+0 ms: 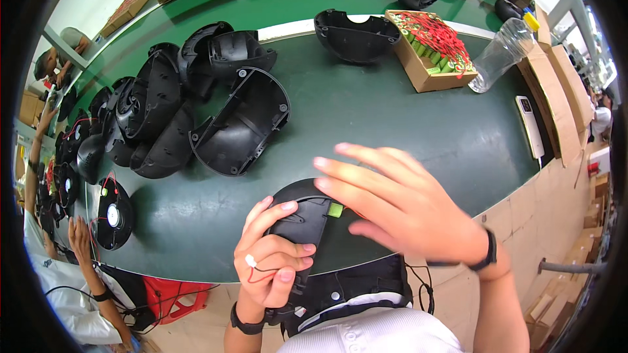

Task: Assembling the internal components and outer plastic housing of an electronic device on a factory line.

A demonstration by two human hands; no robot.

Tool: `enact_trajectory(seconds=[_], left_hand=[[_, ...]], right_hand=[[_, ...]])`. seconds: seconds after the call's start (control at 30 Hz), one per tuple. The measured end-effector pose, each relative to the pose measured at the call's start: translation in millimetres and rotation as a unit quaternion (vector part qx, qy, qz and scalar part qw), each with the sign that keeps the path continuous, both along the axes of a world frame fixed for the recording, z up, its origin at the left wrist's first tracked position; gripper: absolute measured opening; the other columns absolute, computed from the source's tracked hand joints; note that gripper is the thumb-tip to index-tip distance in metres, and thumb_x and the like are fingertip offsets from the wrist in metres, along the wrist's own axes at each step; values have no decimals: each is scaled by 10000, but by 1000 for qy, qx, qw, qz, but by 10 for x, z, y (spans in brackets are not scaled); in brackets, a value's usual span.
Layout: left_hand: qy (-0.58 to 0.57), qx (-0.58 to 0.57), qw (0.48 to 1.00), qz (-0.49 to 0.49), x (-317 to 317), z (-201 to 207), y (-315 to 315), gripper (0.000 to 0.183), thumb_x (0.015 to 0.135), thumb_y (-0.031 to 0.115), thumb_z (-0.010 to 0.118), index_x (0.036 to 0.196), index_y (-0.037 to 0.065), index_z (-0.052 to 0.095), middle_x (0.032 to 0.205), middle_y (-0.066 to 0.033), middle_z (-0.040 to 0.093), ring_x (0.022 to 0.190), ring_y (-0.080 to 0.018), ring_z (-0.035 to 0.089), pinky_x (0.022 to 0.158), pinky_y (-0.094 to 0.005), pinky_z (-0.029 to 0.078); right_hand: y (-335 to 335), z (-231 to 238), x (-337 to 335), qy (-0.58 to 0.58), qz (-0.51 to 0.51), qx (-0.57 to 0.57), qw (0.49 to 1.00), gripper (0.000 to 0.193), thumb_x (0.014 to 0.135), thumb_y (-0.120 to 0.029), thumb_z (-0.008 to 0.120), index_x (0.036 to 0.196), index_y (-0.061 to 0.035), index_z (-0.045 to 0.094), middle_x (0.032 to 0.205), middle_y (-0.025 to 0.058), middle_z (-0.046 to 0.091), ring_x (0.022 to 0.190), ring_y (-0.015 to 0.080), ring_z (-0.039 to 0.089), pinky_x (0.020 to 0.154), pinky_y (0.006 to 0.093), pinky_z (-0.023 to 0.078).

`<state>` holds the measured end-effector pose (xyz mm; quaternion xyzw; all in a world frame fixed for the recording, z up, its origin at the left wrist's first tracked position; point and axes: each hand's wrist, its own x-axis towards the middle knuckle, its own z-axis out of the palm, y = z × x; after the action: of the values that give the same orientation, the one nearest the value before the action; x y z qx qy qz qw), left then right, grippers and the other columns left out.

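Observation:
Near the front edge of the table, my left hand (271, 255) is closed around a curved black plastic shell (297, 223). A small white connector (250, 261) on a thin red and dark wire lies over its fingers. At the shell's right side a bright green piece (335, 210) shows, with a bit of red beside it. My right hand (405, 206) is just to the right, fingers stretched out and slightly blurred, fingertips close to the shell's edge. Whether they touch it I cannot tell. The palm hides whatever is beneath it.
Black half shells (245, 124) are piled at the left; another shell (356, 36) lies farther back. A cardboard box (425, 82) holds green cylinders with red wires, beside a clear bottle (500, 52) and a white device (528, 124). A co-worker's hand (80, 242) is near a wired shell (112, 216).

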<state>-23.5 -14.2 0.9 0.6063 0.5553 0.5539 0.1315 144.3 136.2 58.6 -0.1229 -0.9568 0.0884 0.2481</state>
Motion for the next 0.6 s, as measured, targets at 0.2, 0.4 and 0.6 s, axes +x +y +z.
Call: enact_trajectory(seconds=[0.2, 0.4, 0.6], left_hand=[[-14, -19, 999, -46, -106, -5, 9, 401, 883, 312, 493, 622, 78, 689, 744, -6, 688, 1085, -346, 595, 1028, -548, 331], [1, -7, 999, -48, -108, -18, 4, 406, 893, 312, 481, 619, 99, 691, 725, 11, 684, 1060, -323, 610, 1017, -540, 345], [0, -15, 998, -57, -110, 15, 42, 399, 888, 309, 488, 612, 98, 685, 731, 10, 684, 1080, -327, 598, 1014, -556, 343]], right_hand=[[353, -239, -176, -35, 213, -133, 967, 508, 738, -125, 709, 1215, -17, 568, 1179, 95, 627, 1029, 219, 608, 887, 341, 466], [253, -515, -211, 64, 190, -198, 959, 519, 704, -100, 754, 1194, -23, 601, 1174, 101, 643, 977, 241, 649, 850, 356, 507], [272, -575, -210, 116, 176, -168, 963, 509, 697, -145, 763, 1173, -36, 621, 1050, 99, 676, 851, 243, 653, 776, 351, 505]])
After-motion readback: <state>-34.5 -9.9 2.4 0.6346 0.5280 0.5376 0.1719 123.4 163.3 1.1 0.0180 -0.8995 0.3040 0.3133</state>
